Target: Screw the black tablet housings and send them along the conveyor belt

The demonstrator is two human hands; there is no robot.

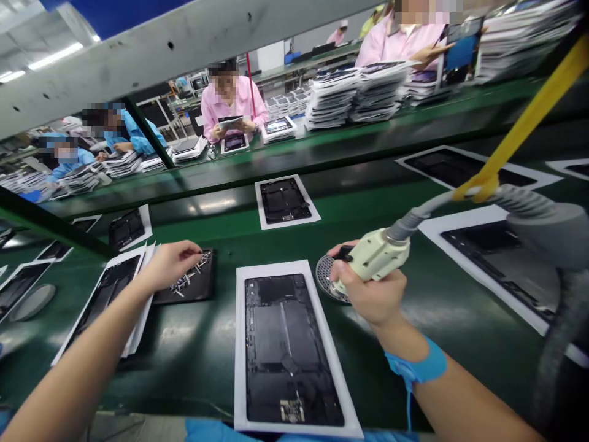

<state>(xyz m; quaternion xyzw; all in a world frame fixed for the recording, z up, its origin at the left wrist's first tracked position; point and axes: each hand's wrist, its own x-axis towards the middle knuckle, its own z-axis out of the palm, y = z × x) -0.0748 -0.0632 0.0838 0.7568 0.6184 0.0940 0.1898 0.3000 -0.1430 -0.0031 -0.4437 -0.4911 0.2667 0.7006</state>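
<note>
My left hand [172, 265] reaches over a small black tray [207, 288] holding a heap of small metallic parts [191, 273]. Its fingers are pinched together at the heap; whatever they hold is too small to make out. My right hand [380, 294] is wrapped round a cream-coloured hand tool [375, 252] with a grey cable, hung from a yellow strap [529, 129]. Beside that hand, partly hidden, lies a round perforated metal disc [327, 276]. Between my hands, an opened tablet housing [289, 325] with its dark inside facing up rests on a white sheet [239, 368].
More tablet housings on white sheets lie along the green bench [211, 350]: one further back [283, 199], one at right [501, 245], and a stack [110, 288] at left. A slanting green post [55, 224] stands left. Co-workers [232, 101] sit opposite near piled sheets [331, 98].
</note>
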